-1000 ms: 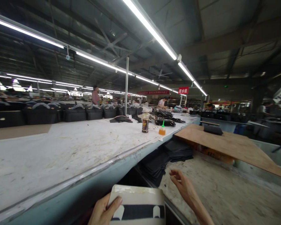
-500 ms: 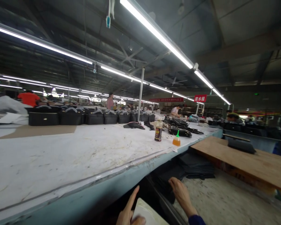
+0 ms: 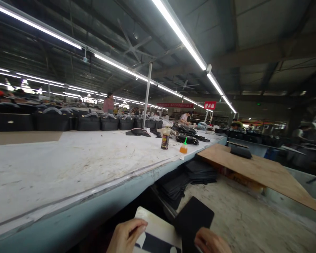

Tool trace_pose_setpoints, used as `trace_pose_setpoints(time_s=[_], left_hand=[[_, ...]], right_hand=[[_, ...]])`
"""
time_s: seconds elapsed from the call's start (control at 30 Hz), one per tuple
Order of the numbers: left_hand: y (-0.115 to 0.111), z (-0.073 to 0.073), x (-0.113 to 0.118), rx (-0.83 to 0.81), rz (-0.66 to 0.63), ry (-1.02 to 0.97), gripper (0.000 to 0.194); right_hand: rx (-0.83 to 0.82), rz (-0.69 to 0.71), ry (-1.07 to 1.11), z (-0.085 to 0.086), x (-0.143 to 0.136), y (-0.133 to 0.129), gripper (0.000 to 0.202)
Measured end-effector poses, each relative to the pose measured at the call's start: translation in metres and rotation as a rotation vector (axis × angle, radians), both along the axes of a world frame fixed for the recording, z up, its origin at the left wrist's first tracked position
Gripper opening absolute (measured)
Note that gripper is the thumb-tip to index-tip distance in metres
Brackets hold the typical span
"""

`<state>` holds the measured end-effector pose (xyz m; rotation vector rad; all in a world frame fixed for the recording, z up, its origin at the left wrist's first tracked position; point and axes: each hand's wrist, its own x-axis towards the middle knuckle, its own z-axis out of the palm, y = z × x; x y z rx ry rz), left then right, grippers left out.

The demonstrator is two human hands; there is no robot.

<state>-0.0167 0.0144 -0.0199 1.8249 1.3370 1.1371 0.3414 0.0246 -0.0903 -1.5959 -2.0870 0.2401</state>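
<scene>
One long white counter (image 3: 76,165) runs away from the near left edge, its surface bare on the near half. One plywood board (image 3: 255,170) lies tilted over the lower counter (image 3: 252,225) to the right. One stack of dark pieces (image 3: 189,175) sits under the long counter's edge, well short of the hands; it looks largely unworked, so most of the job appears to remain.

At the near edge: one white template board (image 3: 158,235) with a dark band, and one black flat piece (image 3: 193,219) overlapping its right side, not yet squared to it by the look of it.

Left hand (image 3: 126,237) curls its fingers over the template's left corner. Right hand (image 3: 212,241) grips the black piece's lower end.

At the far edge: one brown bottle (image 3: 165,139), one orange glue bottle (image 3: 183,147), just beside each other.
</scene>
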Motion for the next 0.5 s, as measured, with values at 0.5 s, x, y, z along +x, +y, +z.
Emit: trace_pose_setpoints(time_s=[0.5], left_hand=[[0.0,0.015,-0.003,0.048,0.035,0.133,0.036]], right_hand=[[-0.14,0.174,-0.007,0.014,-0.02,0.079,0.043]])
